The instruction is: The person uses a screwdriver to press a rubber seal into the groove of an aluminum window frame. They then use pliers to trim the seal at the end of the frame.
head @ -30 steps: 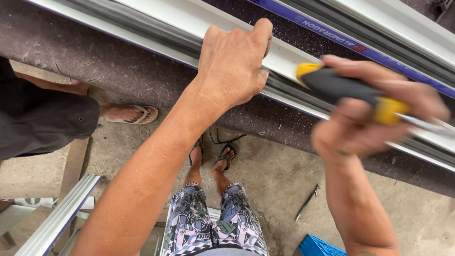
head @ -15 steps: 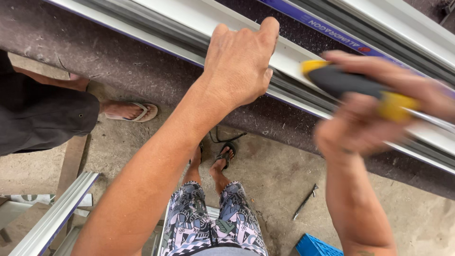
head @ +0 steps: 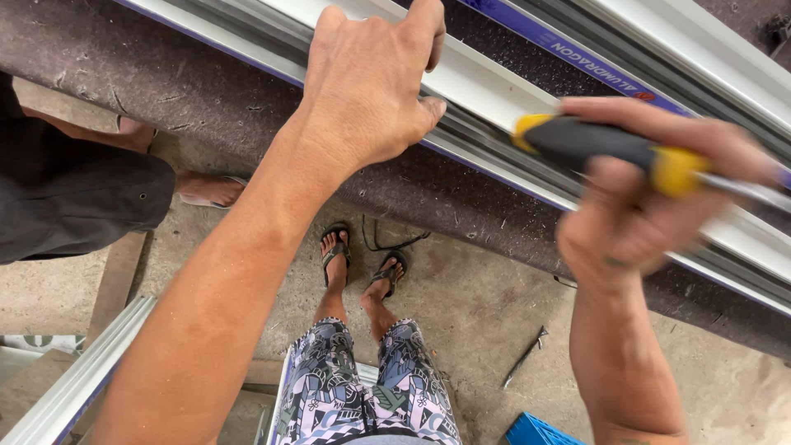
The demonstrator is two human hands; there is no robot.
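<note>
Left hand [head: 371, 91] steadies rail [head: 494, 91] — right hand [head: 651, 198] holds screwdriver [head: 610, 148].

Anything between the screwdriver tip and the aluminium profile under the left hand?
Nothing visible. The right hand holds the black-and-yellow-handled screwdriver above the long white aluminium profile, shaft running off frame right, tip unseen. The left hand presses the profile, apart from the tool.

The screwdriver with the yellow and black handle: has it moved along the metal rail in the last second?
Cannot tell. The screwdriver in the right hand sits at nearly the same spot on the aluminium rail; the tiny shift could be the head camera's.
</note>
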